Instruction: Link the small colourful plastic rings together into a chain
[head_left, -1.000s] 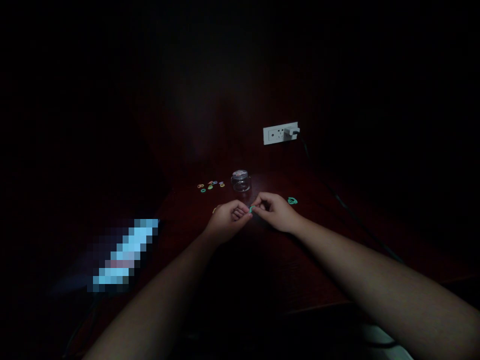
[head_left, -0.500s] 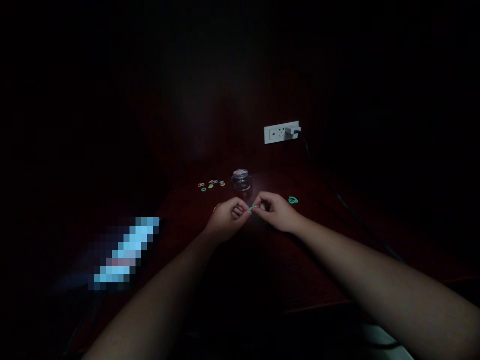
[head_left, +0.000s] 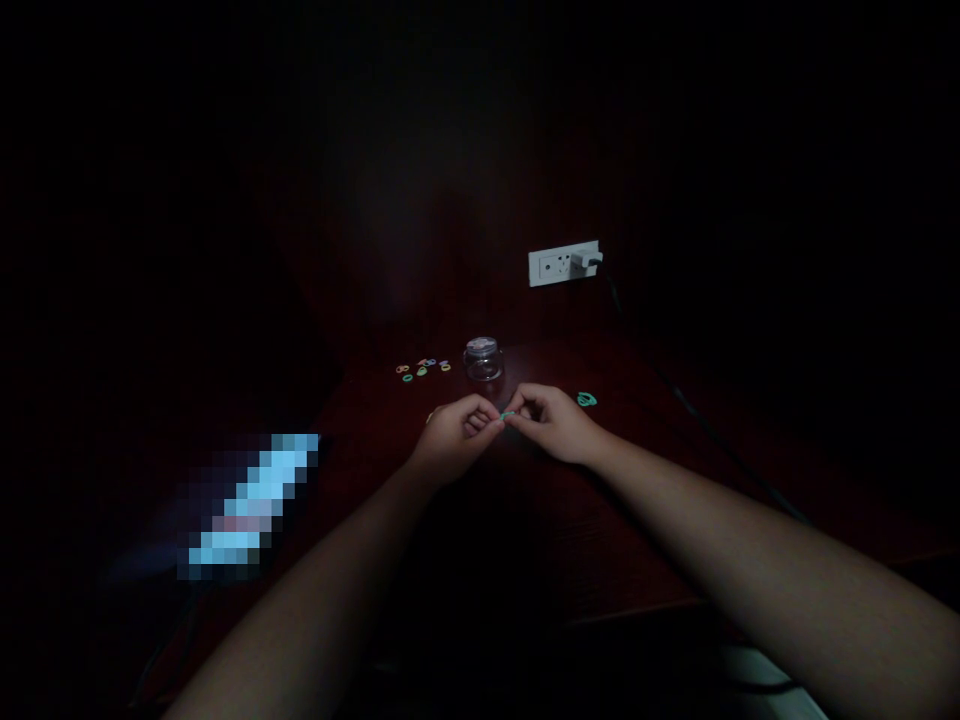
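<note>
Green ring (head_left: 507,415) pinched between your left hand (head_left: 454,440) and right hand (head_left: 551,425), you are mid-work near the lidded jar (head_left: 484,362), with green rings (head_left: 586,399) grouped rightward and mixed rings (head_left: 422,371) lying unhandled leftward on the counter (head_left: 592,520).

Dark red tabletop (head_left: 592,560). Lidded clear jar (head_left: 484,361) upright; multicoloured loops (head_left: 422,371) left of it, green loops (head_left: 586,399) right.

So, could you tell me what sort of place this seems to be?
Probably a dim indoor room, at a desk or table: a wall socket with a plug in it, a dark reddish tabletop and a lidded jar.
</note>
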